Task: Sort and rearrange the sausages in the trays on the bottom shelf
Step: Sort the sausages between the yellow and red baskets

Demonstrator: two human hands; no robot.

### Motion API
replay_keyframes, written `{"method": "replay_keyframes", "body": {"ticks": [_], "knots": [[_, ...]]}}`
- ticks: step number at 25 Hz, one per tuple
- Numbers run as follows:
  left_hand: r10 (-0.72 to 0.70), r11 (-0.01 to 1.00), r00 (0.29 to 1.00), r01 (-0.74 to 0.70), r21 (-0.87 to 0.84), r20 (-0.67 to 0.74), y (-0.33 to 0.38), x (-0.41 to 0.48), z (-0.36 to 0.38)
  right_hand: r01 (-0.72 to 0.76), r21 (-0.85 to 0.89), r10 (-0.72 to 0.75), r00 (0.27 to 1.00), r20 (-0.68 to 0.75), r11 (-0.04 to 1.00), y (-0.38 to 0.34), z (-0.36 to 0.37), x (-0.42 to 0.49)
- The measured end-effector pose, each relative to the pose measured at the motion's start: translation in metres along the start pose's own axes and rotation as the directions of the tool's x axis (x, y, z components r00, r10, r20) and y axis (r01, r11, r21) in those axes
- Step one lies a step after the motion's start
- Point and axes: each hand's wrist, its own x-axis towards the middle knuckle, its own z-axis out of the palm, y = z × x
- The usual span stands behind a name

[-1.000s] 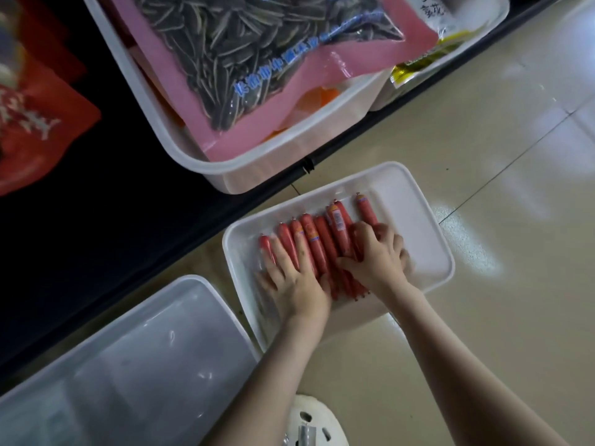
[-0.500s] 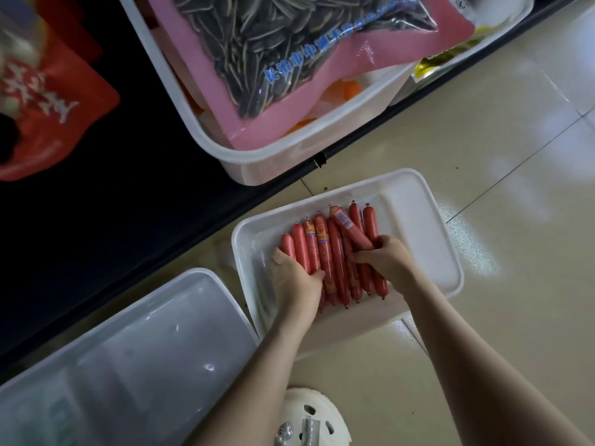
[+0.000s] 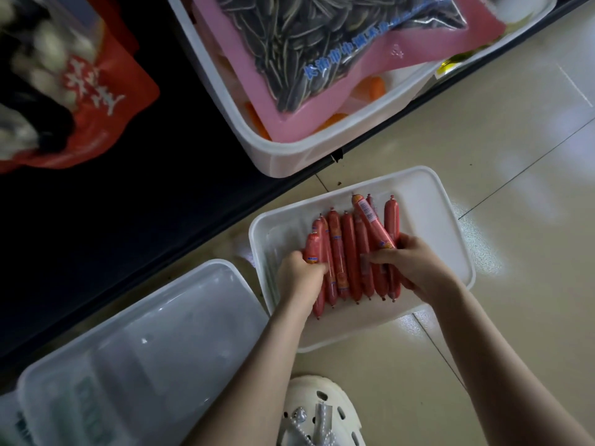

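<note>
A white tray [image 3: 431, 201] sits on the tiled floor beside the shelf edge. In it lie several red sausages [image 3: 349, 252] side by side in a row, one with a barcode label [image 3: 370, 217] lying slanted on top. My left hand [image 3: 297, 275] grips the left end of the row, fingers curled round the outer sausages. From the other side my right hand [image 3: 415, 268] grips the right end, thumb over the top. Both hands squeeze the bunch together.
A translucent empty bin [image 3: 135, 342] lies on the floor at the lower left. On the dark shelf above stands a white bin [image 3: 289, 156] with a pink sunflower-seed bag [image 3: 322, 53]. A red snack bag [image 3: 80, 101] lies left. A white clog [image 3: 318, 413] is below.
My hands went from lying flat on the sausages to curling round both ends of the row. The sausages are bunched closer, and the labelled one now lies slanted on top.
</note>
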Motion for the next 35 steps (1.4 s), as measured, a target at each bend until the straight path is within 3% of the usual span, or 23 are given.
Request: {"method": "replay_keyframes", "body": {"ticks": [3, 6, 9, 13, 20, 27, 31, 35], "knots": [[0.061, 0.980, 0.983, -0.027, -0.195, 0.173, 0.018, -0.027, -0.023, 0.049, 0.076, -0.056, 0.994, 0.094, 0.996, -0.009, -0.002, -0.036], [0.071, 0.900, 0.941, 0.083, -0.428, 0.331, 0.043, -0.067, -0.057, 0.096, 0.041, -0.103, 0.958, 0.268, 0.995, -0.023, 0.006, -0.087], [0.106, 0.912, 0.914, 0.068, -0.405, 0.391, 0.058, -0.114, -0.097, 0.164, 0.019, -0.162, 0.940, 0.299, 0.986, -0.044, 0.019, -0.145], [0.171, 0.919, 0.893, 0.008, -0.394, 0.417, 0.062, -0.186, -0.157, 0.270, -0.022, -0.230, 0.856, 0.463, 0.962, -0.077, 0.031, -0.226], [0.361, 0.817, 0.909, -0.200, -0.540, 0.208, 0.062, -0.321, -0.247, 0.477, -0.161, -0.329, 0.778, 0.535, 0.864, -0.153, 0.070, -0.376], [0.489, 0.657, 0.871, -0.407, -0.634, -0.052, 0.023, -0.440, -0.365, 0.627, -0.062, -0.392, 0.557, 0.732, 0.777, -0.186, 0.144, -0.518], [0.450, 0.580, 0.864, -0.474, -0.662, -0.224, -0.047, -0.496, -0.429, 0.653, -0.056, -0.334, 0.458, 0.824, 0.756, -0.164, 0.223, -0.574], [0.307, 0.501, 0.850, -0.527, -0.687, -0.428, -0.142, -0.547, -0.480, 0.651, -0.089, -0.197, 0.353, 0.914, 0.754, -0.120, 0.314, -0.633]]}}
